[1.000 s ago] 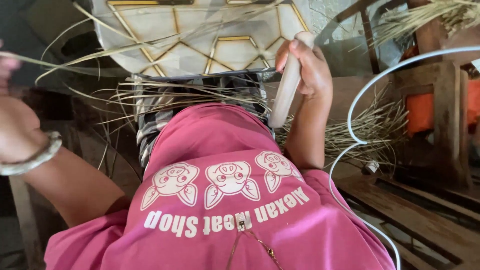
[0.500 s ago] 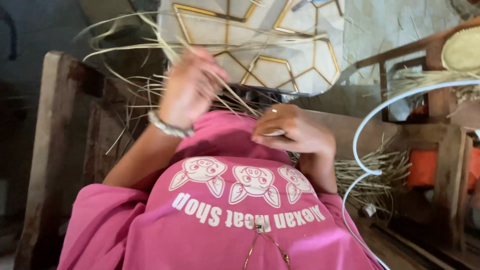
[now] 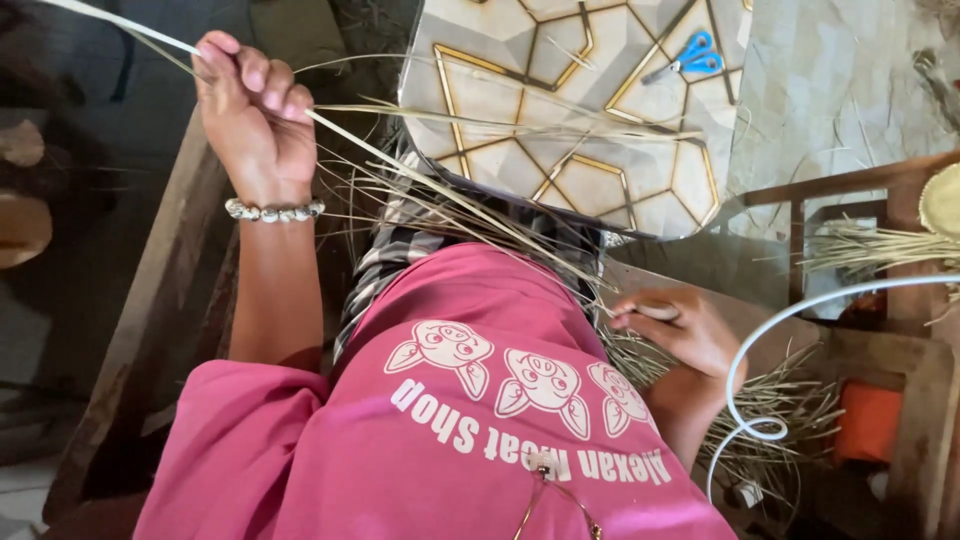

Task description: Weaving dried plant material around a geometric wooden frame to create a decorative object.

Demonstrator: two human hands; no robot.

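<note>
My left hand [image 3: 252, 108], with a bead bracelet on the wrist, is raised at the upper left and pinches a long pale straw strip [image 3: 420, 180] that runs diagonally down to my right hand. My right hand [image 3: 680, 330] rests low at my right side, fingers closed on the lower end of the strip among a pile of loose dry straw [image 3: 770, 410]. My pink printed shirt [image 3: 480, 420] fills the lower middle. More thin strands fan out over my lap.
A patterned floor tile [image 3: 560, 110] lies ahead with blue-handled scissors [image 3: 690, 58] on it. A wooden chair frame [image 3: 830, 190] and more straw stand at the right, with a white cord [image 3: 760, 340] looping beside it. A wooden plank [image 3: 150, 300] runs at the left.
My left hand has risen up and to the left, drawing the strip out long. My right hand has dropped from my chest to the straw at my right side.
</note>
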